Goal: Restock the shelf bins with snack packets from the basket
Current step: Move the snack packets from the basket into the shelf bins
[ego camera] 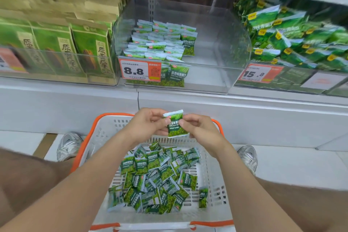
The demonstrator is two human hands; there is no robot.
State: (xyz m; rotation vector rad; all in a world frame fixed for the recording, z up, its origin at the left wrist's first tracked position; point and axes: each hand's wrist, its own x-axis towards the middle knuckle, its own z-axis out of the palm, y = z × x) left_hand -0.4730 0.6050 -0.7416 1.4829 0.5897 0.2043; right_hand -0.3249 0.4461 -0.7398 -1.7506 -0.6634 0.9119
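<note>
One packet [176, 125] is being held upright over the far end of the basket [101, 133], near the shelf [75, 103] front. Its left edge is being pinched by the left hand [148, 124] and its right edge by the right hand [201, 130], thumbs on the printed face.

To match the rows [160, 43] in the bin [216, 52], it should probably be going in upright, label facing near. The bin's right half is lying bare, so new rows ought to be starting there.

The film is looking glossy and crinkly, green with a pale crimped top seal and pillow-shaped, so a light pinch is likely sufficing. Loose packets [156, 175] are lying jumbled in the white slotted plastic basket with its orange rim. The bin is showing as clear, rigid-looking plastic. Far left, kraft-and-green cartons [90, 49] are standing; far right, larger green bags [293, 39] are piling up.
</note>
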